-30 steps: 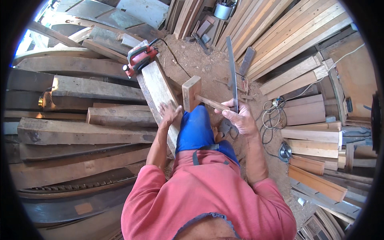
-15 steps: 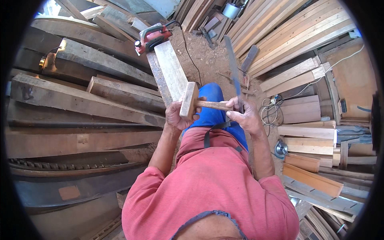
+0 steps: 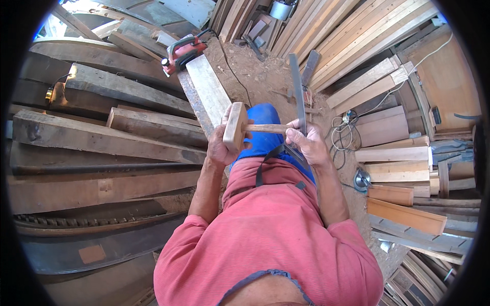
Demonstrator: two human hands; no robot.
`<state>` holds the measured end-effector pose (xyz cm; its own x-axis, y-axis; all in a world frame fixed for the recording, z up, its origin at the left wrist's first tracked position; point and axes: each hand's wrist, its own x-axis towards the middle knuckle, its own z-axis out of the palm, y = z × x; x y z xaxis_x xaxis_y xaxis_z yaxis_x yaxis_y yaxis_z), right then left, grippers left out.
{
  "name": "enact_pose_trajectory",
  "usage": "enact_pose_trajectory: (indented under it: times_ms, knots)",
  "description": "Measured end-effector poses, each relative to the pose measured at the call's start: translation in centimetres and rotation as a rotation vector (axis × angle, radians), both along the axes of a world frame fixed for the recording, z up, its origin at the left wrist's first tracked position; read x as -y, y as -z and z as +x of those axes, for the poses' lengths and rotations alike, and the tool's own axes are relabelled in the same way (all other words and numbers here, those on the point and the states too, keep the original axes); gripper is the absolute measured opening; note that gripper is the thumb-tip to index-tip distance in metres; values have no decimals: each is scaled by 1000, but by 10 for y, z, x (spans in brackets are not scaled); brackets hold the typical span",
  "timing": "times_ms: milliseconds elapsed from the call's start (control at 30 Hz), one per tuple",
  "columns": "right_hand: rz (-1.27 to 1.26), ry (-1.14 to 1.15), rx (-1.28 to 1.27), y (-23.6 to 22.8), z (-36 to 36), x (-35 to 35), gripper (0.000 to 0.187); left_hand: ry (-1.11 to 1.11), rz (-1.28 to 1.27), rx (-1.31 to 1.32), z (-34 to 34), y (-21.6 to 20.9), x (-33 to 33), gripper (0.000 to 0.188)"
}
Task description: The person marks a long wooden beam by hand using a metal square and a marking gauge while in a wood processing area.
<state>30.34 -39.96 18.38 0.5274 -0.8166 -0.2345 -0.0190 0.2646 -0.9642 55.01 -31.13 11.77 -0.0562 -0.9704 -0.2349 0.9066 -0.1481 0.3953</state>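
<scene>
1. Floor [image 3: 263, 84]: brown, strewn with sawdust and shavings.
2. Black cord [image 3: 232, 71] lies on floor, running from beside the planer in a loose curve toward the middle.
3. Looped cable [image 3: 338, 145], pale and dark strands, on floor at right; near it, a round metal disc [image 3: 362, 179], just beside board ends.
4. Small tools [image 3: 309, 98] on floor, close together, upper middle; kinds too small to tell.
5. Beam [image 3: 209, 84]: pale upper face, darker strip along left. Red planer [image 3: 185, 52] sits at its far end. Beam's own support hidden.
6. Timbers [image 3: 102, 143] at left: lying in rows; underside contact not visible.
</scene>
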Motion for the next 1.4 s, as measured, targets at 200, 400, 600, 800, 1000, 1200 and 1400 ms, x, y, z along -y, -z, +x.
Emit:
enact_pose_trajectory:
  times_ms: [200,400,600,800,1000,1200,1400]
  knots:
    - [-36,35,11,9,-9,-3,29,-1,16,198,-13,4,-3,64]
    - [-44,-12,17,7,-13,-3,29,90,-98,578,-11,9,0,73]
    - [-117,27,-49,-11,-30,1,34,-86,-202,689,-8,7,1,94]
    - [-504,-5,-470,-45,-49,13,35,-175,-223,751,-7,9,0,93]
    - [-504,-209,-610,-77,-43,18,31,-146,-157,761,-6,19,-7,102]
    - [-448,-424,-742,-73,-34,24,29,-104,-140,736,-4,24,-12,90]
    - [-456,-455,-734,-66,-28,28,30,-149,-166,753,-4,23,-11,81]
